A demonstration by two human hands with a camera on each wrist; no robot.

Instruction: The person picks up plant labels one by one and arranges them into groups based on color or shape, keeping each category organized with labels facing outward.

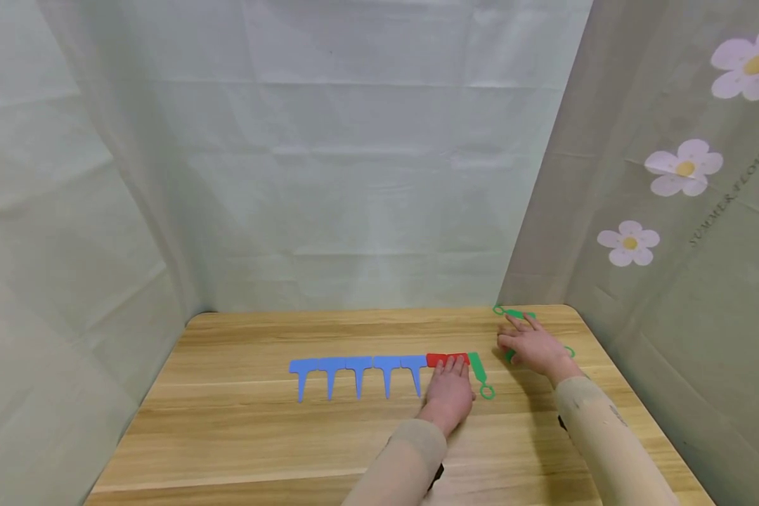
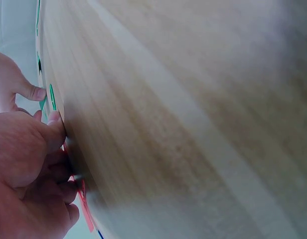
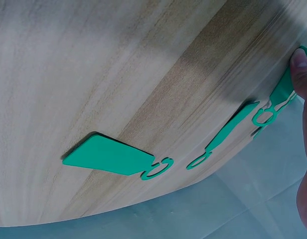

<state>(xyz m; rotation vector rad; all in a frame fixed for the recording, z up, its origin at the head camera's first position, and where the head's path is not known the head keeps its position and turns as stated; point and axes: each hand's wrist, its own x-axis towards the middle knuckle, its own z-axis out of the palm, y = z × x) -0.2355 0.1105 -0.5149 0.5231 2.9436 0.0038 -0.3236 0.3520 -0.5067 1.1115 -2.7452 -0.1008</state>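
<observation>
My left hand [image 1: 450,390] rests its fingertips on the red flat pieces [image 1: 448,359], which its fingers partly hide. Just right of it lies a green ring-ended tag [image 1: 478,368], ring toward me. Farther right, my right hand [image 1: 534,348] reaches low over the table. In the right wrist view its thumb [image 3: 299,62] lies on a green ring-ended tag [image 3: 282,89], pinched at the end away from the ring. Two more green tags, one broad [image 3: 111,155] and one seen at a slant [image 3: 228,130], lie flat nearby. Several blue T-shaped plant labels [image 1: 358,364] form a row left of the red pieces.
A wood-grain table [image 1: 240,436] carries everything. Another green tag [image 1: 515,313] lies at its back edge, beyond the right hand. Pale cloth walls [image 1: 367,176] stand around the back and sides, with printed flowers [image 1: 630,243] on the right one.
</observation>
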